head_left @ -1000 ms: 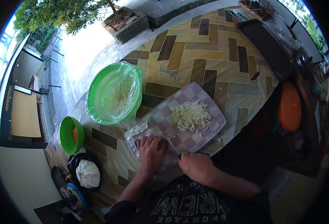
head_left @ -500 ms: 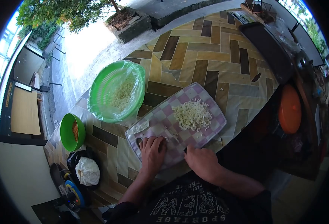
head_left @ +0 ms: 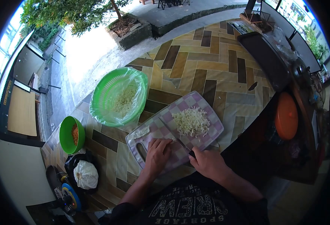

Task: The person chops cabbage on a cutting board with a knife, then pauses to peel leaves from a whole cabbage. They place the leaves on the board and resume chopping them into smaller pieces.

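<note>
A pink-and-white checked cutting board (head_left: 206, 102) lies at a slant before me. On its right half sits a heap of shredded cabbage (head_left: 192, 122). My left hand (head_left: 158, 154) is closed, its fingers bent down on the board near the handle slot over a pale piece of cabbage, mostly hidden. My right hand (head_left: 210, 162) grips a knife (head_left: 175, 135) by its black handle; the blade points away to the upper left, between my left fingertips and the heap. A flat, pale strip (head_left: 139, 133) rests at the board's left end.
Beyond the board stands a green basket (head_left: 97, 99) lined with clear plastic, with shreds inside. To the left are a green bowl (head_left: 65, 137) of orange-brown food and a white bundle (head_left: 86, 174) in a black bag. A dark tray (head_left: 264, 60) and an orange lid-like object (head_left: 286, 116) are at right.
The knife blade, hardly visible before, now shows along the board. My right hand has shifted slightly, and my left fingers have moved right, off the handle slot. The view has tilted a little.
</note>
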{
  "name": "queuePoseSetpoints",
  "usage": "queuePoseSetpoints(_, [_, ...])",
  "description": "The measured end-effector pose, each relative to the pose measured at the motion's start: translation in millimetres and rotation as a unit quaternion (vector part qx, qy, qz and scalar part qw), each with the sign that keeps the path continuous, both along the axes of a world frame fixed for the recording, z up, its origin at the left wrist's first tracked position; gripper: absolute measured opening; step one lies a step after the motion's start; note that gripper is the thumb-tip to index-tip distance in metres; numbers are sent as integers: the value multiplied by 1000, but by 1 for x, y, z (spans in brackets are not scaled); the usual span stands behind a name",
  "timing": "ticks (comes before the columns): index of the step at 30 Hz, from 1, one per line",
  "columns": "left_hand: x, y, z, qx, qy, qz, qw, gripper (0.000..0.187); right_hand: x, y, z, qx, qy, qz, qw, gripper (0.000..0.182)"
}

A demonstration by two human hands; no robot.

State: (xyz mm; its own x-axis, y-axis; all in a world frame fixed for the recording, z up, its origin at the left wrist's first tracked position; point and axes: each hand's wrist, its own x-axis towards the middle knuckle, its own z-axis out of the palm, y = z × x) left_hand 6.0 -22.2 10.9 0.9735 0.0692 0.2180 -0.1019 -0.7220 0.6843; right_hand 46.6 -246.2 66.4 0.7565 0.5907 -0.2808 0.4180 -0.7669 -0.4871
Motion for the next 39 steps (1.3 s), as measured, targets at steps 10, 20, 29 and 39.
queuePoseSetpoints(10, [16,18,-13,45,-32,-68,996,19,0,10,24,-48,-22,27,998,28])
queuePoseSetpoints(20, [17,13,-6,22,-1,-44,999,21,-7,29,6,-45,-10,21,999,25])
queuePoseSetpoints(29, [15,10,-12,24,-15,-27,999,18,-8,38,-8,-56,-28,13,998,29])
queuePoseSetpoints(39, [16,8,-11,21,-12,-22,999,18,-7,49,-7,-73,-57,13,996,19])
